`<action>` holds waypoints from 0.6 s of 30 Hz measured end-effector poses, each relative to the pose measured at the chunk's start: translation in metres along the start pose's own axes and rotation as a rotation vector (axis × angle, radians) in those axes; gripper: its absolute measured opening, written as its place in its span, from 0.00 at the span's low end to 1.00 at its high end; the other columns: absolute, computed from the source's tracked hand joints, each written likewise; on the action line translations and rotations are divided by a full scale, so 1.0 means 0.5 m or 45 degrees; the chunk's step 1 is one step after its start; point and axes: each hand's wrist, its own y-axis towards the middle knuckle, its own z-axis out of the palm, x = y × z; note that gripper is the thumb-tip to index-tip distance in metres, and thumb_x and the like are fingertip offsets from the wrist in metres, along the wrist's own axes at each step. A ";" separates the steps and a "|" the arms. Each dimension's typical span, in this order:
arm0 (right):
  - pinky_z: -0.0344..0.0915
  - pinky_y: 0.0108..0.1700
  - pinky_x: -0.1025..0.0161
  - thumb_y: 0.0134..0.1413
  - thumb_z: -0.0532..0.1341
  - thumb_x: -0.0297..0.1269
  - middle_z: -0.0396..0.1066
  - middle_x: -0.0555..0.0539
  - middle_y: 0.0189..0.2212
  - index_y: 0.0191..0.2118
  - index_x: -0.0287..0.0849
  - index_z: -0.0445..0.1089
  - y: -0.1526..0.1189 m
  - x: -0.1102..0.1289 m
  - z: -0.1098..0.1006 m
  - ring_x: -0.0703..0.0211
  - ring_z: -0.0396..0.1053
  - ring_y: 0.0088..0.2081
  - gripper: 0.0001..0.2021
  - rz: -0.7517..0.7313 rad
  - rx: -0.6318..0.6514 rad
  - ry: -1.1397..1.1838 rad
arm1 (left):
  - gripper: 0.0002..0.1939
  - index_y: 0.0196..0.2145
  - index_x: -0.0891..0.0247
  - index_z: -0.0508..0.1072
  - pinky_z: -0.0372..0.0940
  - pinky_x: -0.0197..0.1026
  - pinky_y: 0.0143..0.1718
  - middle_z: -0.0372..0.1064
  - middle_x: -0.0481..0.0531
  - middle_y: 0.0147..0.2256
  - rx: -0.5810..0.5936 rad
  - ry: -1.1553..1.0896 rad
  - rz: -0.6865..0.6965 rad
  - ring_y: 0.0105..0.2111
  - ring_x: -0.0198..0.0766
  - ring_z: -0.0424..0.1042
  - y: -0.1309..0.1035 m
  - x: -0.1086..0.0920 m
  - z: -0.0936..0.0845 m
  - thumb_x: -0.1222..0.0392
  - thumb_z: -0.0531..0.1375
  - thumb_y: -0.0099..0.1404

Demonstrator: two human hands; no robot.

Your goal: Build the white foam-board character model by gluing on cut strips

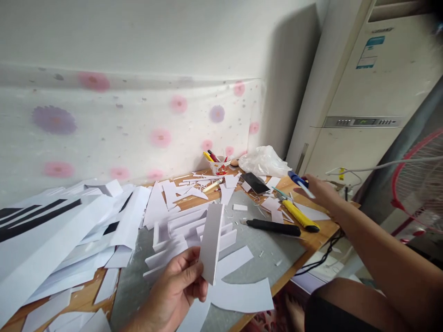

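Working beside the air conditioner (360,97), you're at the wooden table (323,230), over the gray mat (287,251). Ribbed white parts (187,221) sit just past your left hand (182,279); watch your knuckles. Loose white sheets (242,295) crowd the near edge; I'd push them aside so nothing snags. White strip (210,240) is up off the mat in front of the ribbed parts, left thumb and fingers pinched on its lower end. Grip looks fine; keep it light, since board like that probably dents, and leave the long edge clear of fingertips. Black-handled cutter (273,227) and yellow knife (299,214) lie between strip and right hand (320,191); lift over them, don't sweep across. Right fingers are closed around a blue-and-white tool (296,179) by the table's right side; bring it in tip first, wrist steady. Text check: control panel (363,121) markings unreadable; blue-and-white label (371,51) too small; paper cup (219,167) has red print, no words I can make out; badge (381,30) above the label illegible.
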 end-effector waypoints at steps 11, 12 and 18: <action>0.67 0.45 0.54 0.59 0.58 0.41 0.68 0.43 0.45 0.47 0.38 0.67 0.135 -0.103 0.138 0.55 0.68 0.44 0.15 0.334 0.129 -0.077 | 0.20 0.48 0.59 0.65 0.62 0.34 0.29 0.68 0.44 0.26 -0.195 0.713 0.347 0.24 0.31 0.66 0.003 -0.061 -0.044 0.51 0.61 0.60; 0.67 0.45 0.53 0.59 0.58 0.42 0.68 0.44 0.45 0.47 0.38 0.67 0.138 -0.107 0.144 0.56 0.68 0.44 0.15 0.346 0.117 -0.064 | 0.20 0.48 0.58 0.64 0.62 0.35 0.29 0.67 0.43 0.25 -0.205 0.731 0.363 0.24 0.31 0.66 0.003 -0.060 -0.044 0.52 0.61 0.60; 0.61 0.43 0.45 0.50 0.62 0.39 0.71 0.34 0.32 0.26 0.39 0.71 0.114 -0.078 0.121 0.37 0.67 0.43 0.08 0.220 -0.098 0.075 | 0.11 0.42 0.59 0.67 0.64 0.33 0.27 0.70 0.45 0.27 -0.173 0.808 0.409 0.24 0.30 0.68 -0.005 -0.064 -0.036 0.57 0.59 0.62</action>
